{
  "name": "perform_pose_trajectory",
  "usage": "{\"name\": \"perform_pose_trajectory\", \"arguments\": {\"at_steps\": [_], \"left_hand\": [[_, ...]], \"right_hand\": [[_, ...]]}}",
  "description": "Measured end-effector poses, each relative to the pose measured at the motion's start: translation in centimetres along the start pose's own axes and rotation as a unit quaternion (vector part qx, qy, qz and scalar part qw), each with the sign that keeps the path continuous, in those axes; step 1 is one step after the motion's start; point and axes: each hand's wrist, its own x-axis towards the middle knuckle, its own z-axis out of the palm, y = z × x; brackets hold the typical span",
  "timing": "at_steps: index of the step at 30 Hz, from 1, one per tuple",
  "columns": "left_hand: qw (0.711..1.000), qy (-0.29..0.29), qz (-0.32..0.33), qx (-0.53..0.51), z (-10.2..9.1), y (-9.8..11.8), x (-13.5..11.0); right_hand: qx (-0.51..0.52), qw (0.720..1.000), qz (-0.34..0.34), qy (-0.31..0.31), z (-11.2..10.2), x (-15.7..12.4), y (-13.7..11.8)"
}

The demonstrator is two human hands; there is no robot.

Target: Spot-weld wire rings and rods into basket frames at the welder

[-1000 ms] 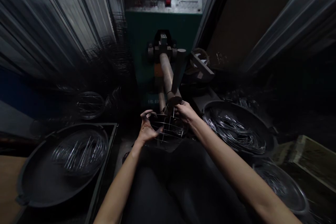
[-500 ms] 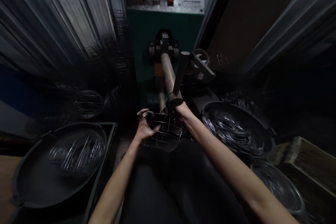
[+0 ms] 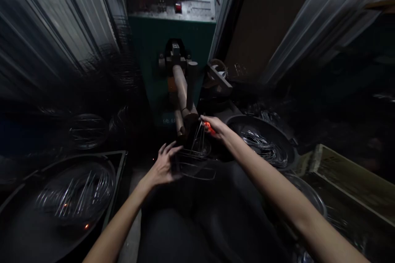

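machine: ahead of left fingers and right fingers | wire frame: right of left fingers | left pan, wires inside: left of both | right pan, wires inside: right of both

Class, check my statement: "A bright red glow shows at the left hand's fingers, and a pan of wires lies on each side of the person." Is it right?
Not quite: the bright red glow shows at the right hand, not the left hand, as the head view shows. A pan of wires does lie on each side.
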Motion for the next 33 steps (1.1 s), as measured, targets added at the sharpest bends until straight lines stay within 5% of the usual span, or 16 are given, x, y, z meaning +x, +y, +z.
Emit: {"name": "perform_pose_trajectory", "arguments": {"at_steps": [2, 4, 8, 10, 12, 16, 19, 21, 23, 26, 30, 33], "left_hand": [[0.997, -0.066, -0.043, -0.005, -0.7, 1.3, -0.9], [0.99, -0.042, -0.119, -0.064, -0.6, 3.2, -0.5], [0.942, 0.041, -0.233, -0.239, 2.3, 6.8, 2.3], [0.922, 0.065, -0.266, -0.275, 3.6, 7.8, 3.1], [0.92, 0.06, -0.275, -0.272, 3.9, 8.5, 3.0], [0.967, 0.01, -0.177, -0.181, 2.0, 9.9, 1.9], [0.987, 0.068, -0.114, -0.089, -0.5, 11.2, 1.8], [0.982, 0.139, -0.125, -0.035, -1.9, 11.9, 1.9], [0.968, 0.2, -0.148, 0.016, -2.7, 12.3, 1.8], [0.962, 0.207, -0.177, 0.033, -2.1, 12.1, 0.4], [0.972, 0.097, -0.213, 0.032, 0.9, 11.2, -2.7], [0.962, 0.006, -0.24, 0.133, 2.7, 10.5, -4.5]], "right_hand": [[-0.071, 0.997, -0.019, 0.003, -0.3, -3.5, 2.5], [-0.207, 0.974, -0.095, 0.004, 0.5, -7.3, 5.5], [-0.522, 0.826, -0.212, 0.011, 2.3, -13.0, 9.1], [-0.616, 0.758, -0.211, -0.037, 1.0, -14.1, 8.5], [-0.646, 0.731, -0.213, -0.049, -1.8, -14.0, 6.8], [-0.596, 0.749, -0.281, 0.072, -6.8, -12.2, 2.9], [-0.471, 0.838, -0.266, -0.072, -7.6, -11.6, 1.2], [-0.347, 0.9, -0.202, -0.17, -7.2, -12.1, 0.4], [-0.247, 0.933, -0.135, -0.224, -6.8, -13.3, -0.2], [-0.165, 0.951, -0.025, -0.26, -6.8, -14.7, 0.1], [-0.095, 0.944, 0.148, -0.279, -7.2, -15.3, 2.9], [-0.064, 0.932, 0.218, -0.282, -7.6, -15.4, 4.7]]}}
